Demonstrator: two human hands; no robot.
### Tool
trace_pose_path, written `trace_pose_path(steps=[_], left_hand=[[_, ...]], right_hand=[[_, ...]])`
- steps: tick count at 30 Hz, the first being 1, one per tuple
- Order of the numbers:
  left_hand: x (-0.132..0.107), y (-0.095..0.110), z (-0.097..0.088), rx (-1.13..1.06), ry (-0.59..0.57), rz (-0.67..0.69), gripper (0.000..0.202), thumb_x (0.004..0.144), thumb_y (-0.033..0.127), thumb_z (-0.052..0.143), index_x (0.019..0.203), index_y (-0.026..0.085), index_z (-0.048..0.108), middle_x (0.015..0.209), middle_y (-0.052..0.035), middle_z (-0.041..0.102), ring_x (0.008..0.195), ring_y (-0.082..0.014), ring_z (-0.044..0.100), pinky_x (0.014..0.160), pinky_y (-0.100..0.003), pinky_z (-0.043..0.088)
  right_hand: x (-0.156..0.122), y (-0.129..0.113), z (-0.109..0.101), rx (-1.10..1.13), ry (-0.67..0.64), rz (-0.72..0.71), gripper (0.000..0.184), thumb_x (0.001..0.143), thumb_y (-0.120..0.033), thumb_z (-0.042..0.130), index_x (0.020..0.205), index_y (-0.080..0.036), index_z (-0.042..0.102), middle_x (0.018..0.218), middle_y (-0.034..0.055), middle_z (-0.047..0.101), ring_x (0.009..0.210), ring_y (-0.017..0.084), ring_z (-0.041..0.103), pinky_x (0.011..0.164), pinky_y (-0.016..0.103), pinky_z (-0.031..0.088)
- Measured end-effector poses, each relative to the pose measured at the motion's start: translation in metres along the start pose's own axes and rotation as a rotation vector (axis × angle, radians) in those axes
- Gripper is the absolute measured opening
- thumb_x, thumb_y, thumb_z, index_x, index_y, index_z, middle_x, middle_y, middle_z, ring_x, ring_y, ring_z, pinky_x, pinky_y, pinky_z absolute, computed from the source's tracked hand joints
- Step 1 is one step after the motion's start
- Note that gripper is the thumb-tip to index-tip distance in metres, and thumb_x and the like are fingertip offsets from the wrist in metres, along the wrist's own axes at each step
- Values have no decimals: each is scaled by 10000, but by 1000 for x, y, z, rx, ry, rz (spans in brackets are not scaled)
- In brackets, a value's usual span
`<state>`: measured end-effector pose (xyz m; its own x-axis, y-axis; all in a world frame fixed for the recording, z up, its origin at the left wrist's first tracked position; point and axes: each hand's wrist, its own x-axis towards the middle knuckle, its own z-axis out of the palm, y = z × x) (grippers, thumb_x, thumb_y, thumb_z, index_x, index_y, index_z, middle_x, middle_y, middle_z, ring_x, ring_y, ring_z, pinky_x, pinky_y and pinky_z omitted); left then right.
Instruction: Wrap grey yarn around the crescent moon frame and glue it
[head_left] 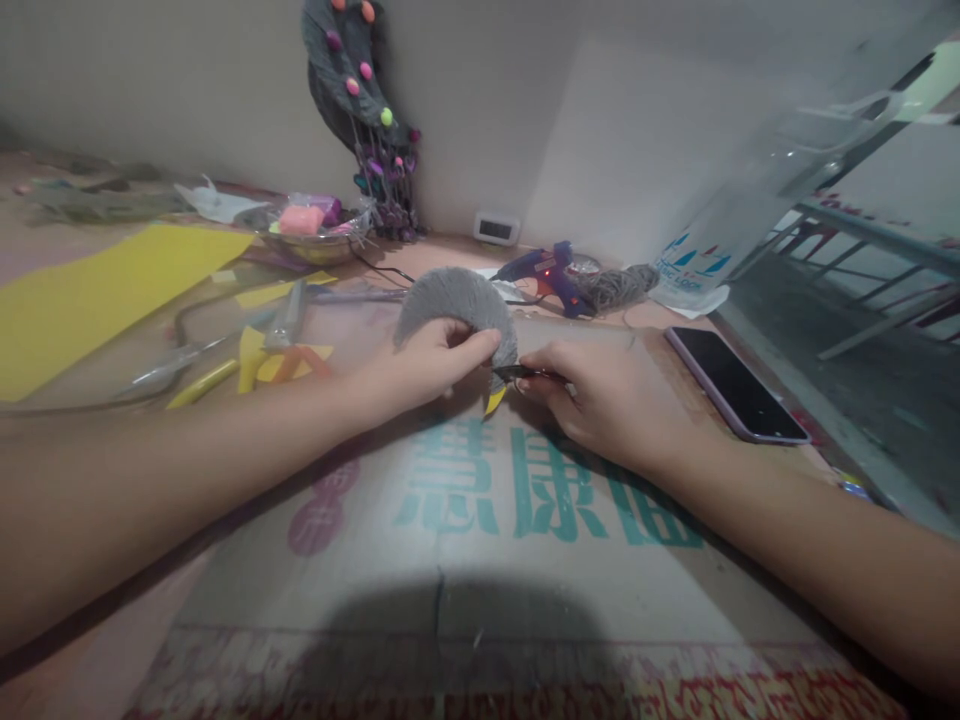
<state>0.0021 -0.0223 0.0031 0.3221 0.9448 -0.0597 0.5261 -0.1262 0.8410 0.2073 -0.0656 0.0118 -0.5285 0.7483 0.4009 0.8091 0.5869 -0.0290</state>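
A grey yarn-wrapped crescent is gripped by my left hand, thumb laid across its inner curve. At the crescent's lower tip a small yellow pointed piece sticks out. My right hand closes around a pair of dark small scissors, largely hidden by the fingers. The scissors' dark end meets the crescent's lower tip, just above the yellow piece. Both hands are over a printed cardboard sheet lying on the table.
A purple glue gun with a red light stands behind the hands, beside grey yarn. To the right are a phone and a clear plastic jug. Yellow sheet and scraps lie left. A decorated grey crescent stands behind.
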Motion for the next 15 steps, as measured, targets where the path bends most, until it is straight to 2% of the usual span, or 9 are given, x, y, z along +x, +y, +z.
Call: trace_pose_path(steps=[6, 15], left_hand=[[-3, 3, -4, 73, -8, 26, 473, 869, 626, 487, 835, 200, 690, 593, 9, 633, 540, -152, 579, 535, -265, 409], [-7, 9, -6, 221, 21, 10, 531, 865, 669, 452, 818, 207, 710, 639, 0, 674, 641, -175, 623, 591, -271, 409]], right_hand=[[-2, 5, 3, 114, 113, 29, 133, 910, -260, 594, 912, -159, 681, 743, 41, 683, 632, 154, 554, 604, 280, 358], [-1, 3, 2, 76, 71, 2, 123, 895, -239, 610, 915, -154, 697, 757, 52, 703, 663, 168, 587, 610, 282, 363]])
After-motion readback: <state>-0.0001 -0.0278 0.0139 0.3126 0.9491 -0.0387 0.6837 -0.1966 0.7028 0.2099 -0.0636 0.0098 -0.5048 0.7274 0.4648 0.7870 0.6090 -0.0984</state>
